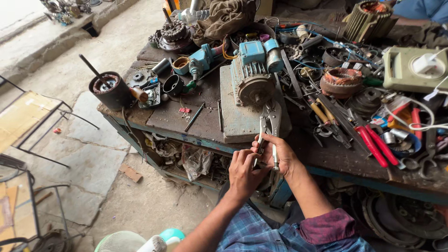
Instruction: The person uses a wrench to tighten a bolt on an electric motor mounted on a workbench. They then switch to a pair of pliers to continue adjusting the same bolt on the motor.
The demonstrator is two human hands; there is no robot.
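Two hands: both are closed on one tool, at the near edge of the worktop (177, 116).
Left hand (242, 170): its fingers curl around the lower part of the tool's handles.
Right hand (277, 156): it grips the same handles from the other side, touching the left hand.
Tool: silver locking pliers (269, 126), long and shiny. The handles are in the hands and the nose points away, toward the motor.
Pliers' nose: it lies just in front of the motor, over the plate. I cannot tell if it bites on anything.
Motor: a blue electric motor (254, 70) with a round grey front. It sits on a flat grey plate (238, 119) in the middle of the worktop.
How far along: the motor looks whole, with its front cover on. My guess is that the work on it has only begun and most is left.
Right of the motor: red-handled tools (375, 147), yellow-handled screwdrivers (319, 112) and a round coil of copper wire (343, 81), all in a messy pile.
Far right: a pale green box (413, 70) with a white plug and white wires on it.
Left of the motor: a black can (112, 91) with a stick in it, and a small black cup (173, 85).
Back of the worktop: a brown cloth (224, 18) and more metal parts.
Floor: grey stone slabs (93, 154), with a white fan (140, 241) at the bottom edge.
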